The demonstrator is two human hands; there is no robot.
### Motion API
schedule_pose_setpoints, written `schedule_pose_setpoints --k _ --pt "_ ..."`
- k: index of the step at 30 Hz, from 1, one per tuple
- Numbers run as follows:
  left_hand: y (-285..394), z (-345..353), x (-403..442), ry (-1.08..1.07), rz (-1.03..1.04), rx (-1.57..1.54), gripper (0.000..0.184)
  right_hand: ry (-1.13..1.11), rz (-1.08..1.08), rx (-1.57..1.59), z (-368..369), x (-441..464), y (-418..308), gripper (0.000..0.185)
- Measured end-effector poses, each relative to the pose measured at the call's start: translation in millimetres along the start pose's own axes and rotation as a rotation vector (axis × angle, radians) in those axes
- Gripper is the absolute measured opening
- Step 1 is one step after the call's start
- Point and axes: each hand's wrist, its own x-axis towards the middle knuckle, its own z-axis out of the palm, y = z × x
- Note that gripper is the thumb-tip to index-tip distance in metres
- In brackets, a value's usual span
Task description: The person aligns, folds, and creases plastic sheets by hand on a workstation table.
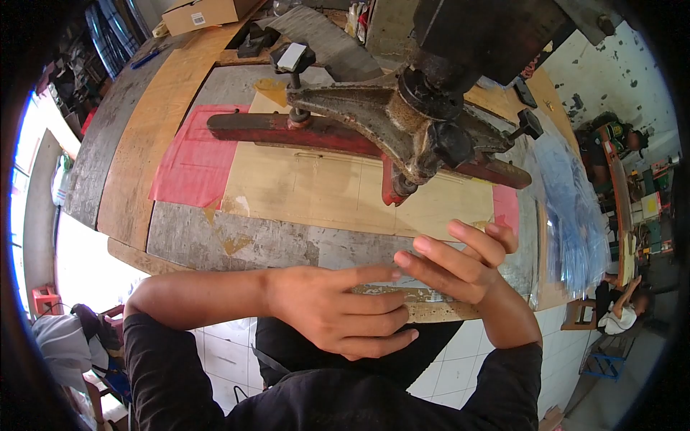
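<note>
My left hand is in front of my body at the near edge of the worktable. Its fingers stretch to the right, slightly apart, with nothing in them. Just right of it, my right hand is raised with bent, spread fingers and holds nothing visible. The fingertips of both hands are close together; whether they touch, I cannot tell. Beyond the hands stands a press head with a cast metal bracket. It carries a long red bar over a tan sheet, which lies on a pink sheet.
Clear plastic sheets are stacked at the table's right side. A cardboard box and a blue pen are at the far left. Black knobs stick out from the bracket. Another person sits at the far right.
</note>
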Motion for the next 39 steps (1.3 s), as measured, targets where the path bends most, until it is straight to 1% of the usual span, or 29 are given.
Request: schedule_pose_setpoints --k 1,2,3,5,7,8,9,10,12,13,15,18,22,24,25,27,39 --pt "0.7 -1.3 -1.2 0.009 0.006 0.060 0.034 0.001 0.000 -0.002 -1.8 2.5 1.0 0.024" --pt "1.2 -1.8 -1.8 0.017 0.012 0.120 0.034 -0.044 -0.024 0.010 -4.7 6.0 2.0 0.024" --pt "1.3 -0.8 -1.4 0.017 0.013 0.120 0.034 -0.089 -0.047 0.022 -6.0 7.9 2.9 0.024" --pt "1.3 2.2 -1.0 0.102 -0.034 0.112 0.038 -0.072 -0.060 0.040 0.3 5.8 1.6 0.023" --pt "0.7 3.3 -1.3 0.107 -0.041 0.104 0.038 -0.056 -0.073 0.059 1.5 6.4 0.0 0.023" --pt "0.3 3.5 -1.4 0.112 -0.049 0.096 0.037 -0.083 -0.081 0.088 -1.1 8.4 -0.8 0.024" --pt "-0.3 1.4 -1.4 0.113 -0.049 0.096 0.037 -0.110 -0.089 0.117 -2.4 9.7 -1.3 0.024" --pt "-1.2 -2.3 -1.6 0.070 -0.037 0.102 0.038 -0.110 -0.088 0.117 -0.7 9.1 -1.6 0.024" --pt "-0.9 -3.8 -2.0 0.027 -0.026 0.108 0.038 -0.067 -0.166 0.093 3.8 7.0 -1.5 0.025" --pt "0.3 -2.9 -2.4 0.041 -0.039 0.086 0.038 -0.066 -0.165 0.093 3.9 6.9 -0.8 0.025" --pt "1.1 -3.0 -2.7 0.056 -0.052 0.064 0.039 -0.092 -0.261 0.069 3.4 6.1 1.0 0.026" --pt "1.6 -4.5 -3.3 0.046 -0.066 -0.016 0.039 -0.110 -0.312 0.094 4.9 1.7 0.6 0.027" --pt "1.2 0.2 -6.1 0.114 -0.106 -0.067 0.039 -0.110 -0.340 0.094 4.3 4.1 -0.5 0.026" --pt "0.5 1.1 -6.2 0.132 -0.118 -0.079 0.039 -0.073 -0.366 0.089 7.6 1.5 -0.3 0.025" --pt "0.1 1.2 -5.8 0.137 -0.115 -0.081 0.039 -0.073 -0.366 0.089 6.4 3.2 -1.1 0.025" --pt "-0.1 1.4 -5.6 0.143 -0.112 -0.083 0.039 -0.115 -0.321 0.084 3.2 7.8 -3.3 0.019" --pt "-0.2 -2.1 -2.1 0.142 -0.107 -0.132 0.038 -0.087 -0.329 0.072 5.1 4.8 -4.1 0.018"
